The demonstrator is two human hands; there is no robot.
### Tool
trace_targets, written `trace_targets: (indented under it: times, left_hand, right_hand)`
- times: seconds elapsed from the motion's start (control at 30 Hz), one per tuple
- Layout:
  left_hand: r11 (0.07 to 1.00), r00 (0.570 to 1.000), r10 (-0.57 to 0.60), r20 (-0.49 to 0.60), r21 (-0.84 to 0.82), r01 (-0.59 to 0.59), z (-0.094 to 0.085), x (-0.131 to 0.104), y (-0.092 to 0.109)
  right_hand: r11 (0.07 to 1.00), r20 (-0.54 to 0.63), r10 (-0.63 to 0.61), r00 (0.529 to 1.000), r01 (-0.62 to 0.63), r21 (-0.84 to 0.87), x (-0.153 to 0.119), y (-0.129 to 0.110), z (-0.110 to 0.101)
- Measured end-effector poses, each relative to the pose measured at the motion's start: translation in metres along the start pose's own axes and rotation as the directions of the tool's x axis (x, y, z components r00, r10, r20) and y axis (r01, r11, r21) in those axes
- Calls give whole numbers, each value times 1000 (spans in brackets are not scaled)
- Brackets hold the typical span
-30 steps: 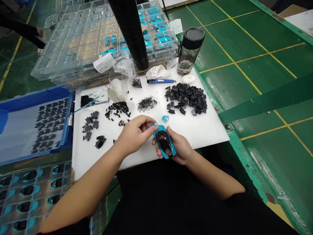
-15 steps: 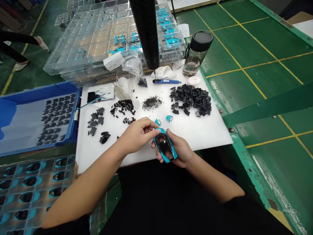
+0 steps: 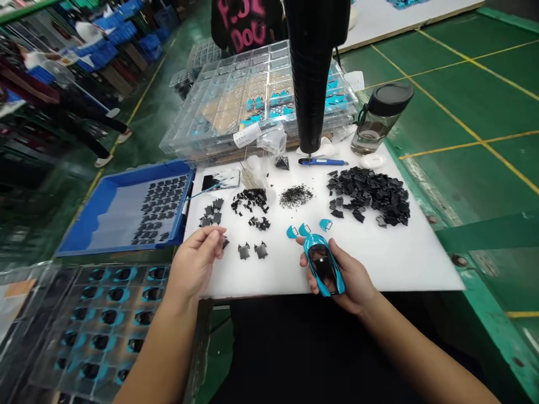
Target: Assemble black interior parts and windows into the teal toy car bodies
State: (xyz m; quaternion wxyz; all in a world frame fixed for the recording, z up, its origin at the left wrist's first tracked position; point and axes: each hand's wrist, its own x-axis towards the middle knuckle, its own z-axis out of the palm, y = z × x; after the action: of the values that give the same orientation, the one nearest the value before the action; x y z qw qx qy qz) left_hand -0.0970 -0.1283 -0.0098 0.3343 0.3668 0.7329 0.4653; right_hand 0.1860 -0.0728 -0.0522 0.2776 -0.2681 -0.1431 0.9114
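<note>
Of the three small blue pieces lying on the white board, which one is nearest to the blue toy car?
The middle piece, just above the nose of the toy car held in the right hand. The left piece and right piece lie farther out to either side.

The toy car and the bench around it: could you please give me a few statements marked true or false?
1. The right hand holds the blue toy car. True.
2. The left hand grips the pen. False: the pen lies at the far side of the white board, and the left hand is over small black parts near the board's left edge.
3. Three small blue pieces lie just beyond the car. True.
4. The bottle lies on its side. False: it stands upright.
5. The blue tray sits right of the board. False: left.
</note>
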Motion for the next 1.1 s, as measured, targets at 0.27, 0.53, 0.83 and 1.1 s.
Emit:
trace_targets:
  times: [0.27, 0.53, 0.83, 1.1]
  left_hand:
    - [882, 992, 127, -27, 460, -101, -2, 3, -23]
    - [661, 950, 258, 175, 685, -306, 19, 57, -13]
    - [662, 895, 299, 330, 603, -444, 22, 84, -7]
    - [994, 964, 82, 252, 51, -98, 37, 23, 4]
  right_hand:
    - [999, -17, 38, 999, -38, 9, 5, -5, 2]
    - [999, -46, 30, 998, -30, 10, 3, -4, 1]
    - [1000, -2, 1, 1000, -1, 5, 5, 0, -3]
    - [1000, -63, 19, 998, -18, 22, 6, 1, 4]
